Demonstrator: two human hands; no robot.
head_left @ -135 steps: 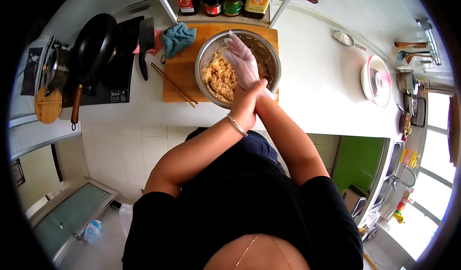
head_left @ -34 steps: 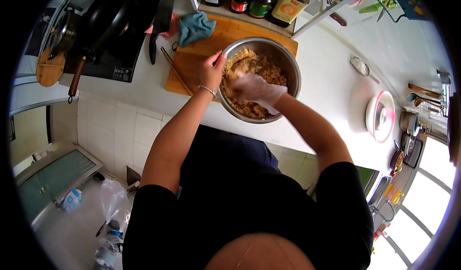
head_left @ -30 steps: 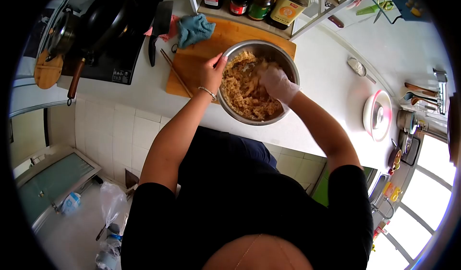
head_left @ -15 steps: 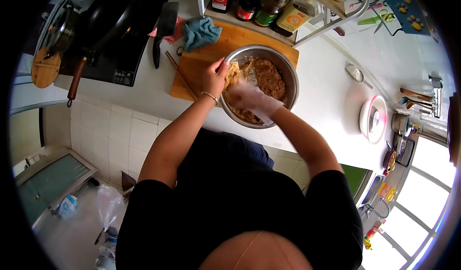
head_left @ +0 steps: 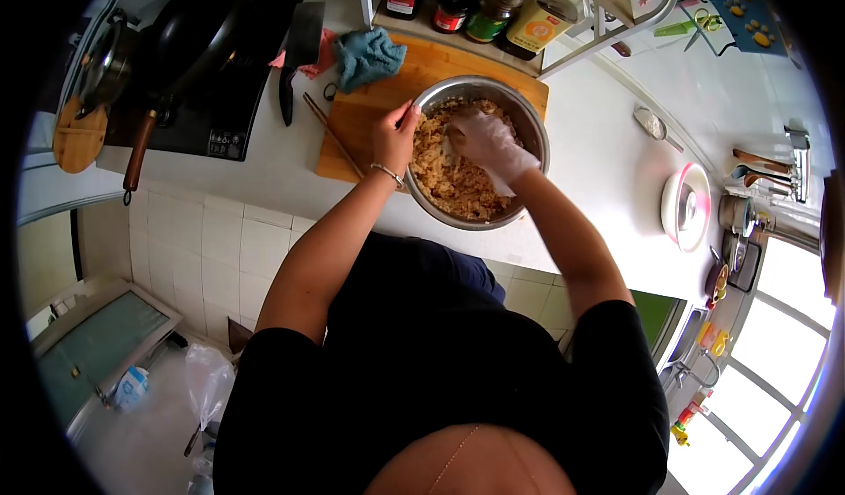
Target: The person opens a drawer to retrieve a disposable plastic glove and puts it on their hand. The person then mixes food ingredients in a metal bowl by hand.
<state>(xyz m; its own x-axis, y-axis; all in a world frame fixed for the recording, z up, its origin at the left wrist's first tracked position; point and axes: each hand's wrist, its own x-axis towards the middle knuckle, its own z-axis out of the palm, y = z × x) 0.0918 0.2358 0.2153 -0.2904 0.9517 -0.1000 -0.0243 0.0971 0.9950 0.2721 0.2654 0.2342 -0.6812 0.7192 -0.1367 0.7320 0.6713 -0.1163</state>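
Chopsticks [head_left: 333,134], cloth [head_left: 370,58] near bowl [head_left: 527,125]; right hand [head_left: 488,147] hides some mixture [head_left: 458,191].

The round, silver-grey metal bowl [head_left: 534,132] frames a crumbly golden-tan mixture [head_left: 459,192] flecked with brown. The thin plastic glove [head_left: 490,147] is milky white, the rectangular wooden board [head_left: 427,64] honey-orange, the crumpled cloth [head_left: 368,59] teal, the short-sleeved shirt [head_left: 440,372] black. The round basin [head_left: 671,205] pairs white with pink; the flat blue panel [head_left: 744,20] carries yellow paw-print shapes.
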